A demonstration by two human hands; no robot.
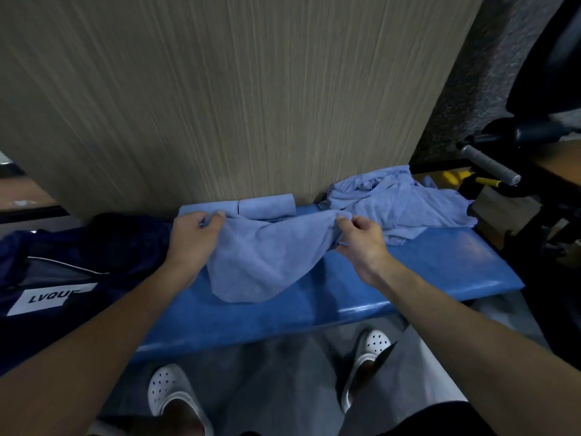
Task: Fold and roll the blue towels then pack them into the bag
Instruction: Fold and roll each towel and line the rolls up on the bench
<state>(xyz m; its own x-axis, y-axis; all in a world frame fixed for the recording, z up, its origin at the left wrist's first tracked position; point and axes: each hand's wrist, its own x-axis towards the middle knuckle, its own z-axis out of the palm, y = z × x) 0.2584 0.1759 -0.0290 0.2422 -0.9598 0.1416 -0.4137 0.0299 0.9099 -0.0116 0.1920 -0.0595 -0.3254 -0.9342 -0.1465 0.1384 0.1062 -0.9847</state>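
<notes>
Wall panel (220, 99): pale wood-grain board standing behind the bench, filling the upper view.
Bench (440, 265): long blue padded top, running left to right across the person's front; its near edge lies above two white clogs (176, 394) on the floor.
Bag (63, 262): dark navy, slumped at the left end of the bench, white label with lettering facing up; its opening cannot be made out.
Loose pile (405, 206): unfolded blue towels heaped at the right rear of the bench, against the panel's corner.
Held towel (261, 262): blue, stretched between both hands, long axis left to right along the bench; its top edge sags between the grips and the body drapes toward the person, the lower hem lying on the bench.
Rolled towels (267, 207): two finished rolls end to end against the panel, just behind the held towel.
Left hand (191, 237): grip pinching the towel's left top corner, thumb over fingers.
Right hand (361, 240): grip pinching the right top corner, fingers bunched on cloth.
Key relation: the towel hangs evenly between the grips, neither hand nearer; the bare bench lies below and toward the person, so I judge the coming move to be laying it flat there for folding.
Room: dim; dark metal equipment with a taped handle (490, 165) at right.
</notes>
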